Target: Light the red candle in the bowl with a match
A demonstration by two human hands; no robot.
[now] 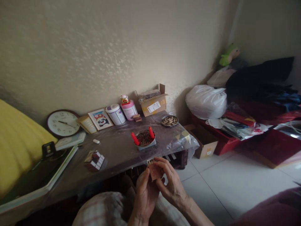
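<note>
Tan card forms the small matchbox between both hands' fingertips; the left hand presses its thumb to one side, the right hand pinches the other; probably light, crushable; best held by its edges, below the matches beyond the left thumb.

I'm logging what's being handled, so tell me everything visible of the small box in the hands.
The small box is tan and looks like cardboard, with faint markings too small to read on its camera-facing broad face. Its far end is open, showing pale sticks. It is held in the air near the table: the left hand holds its left side, the right hand its right side.
</note>
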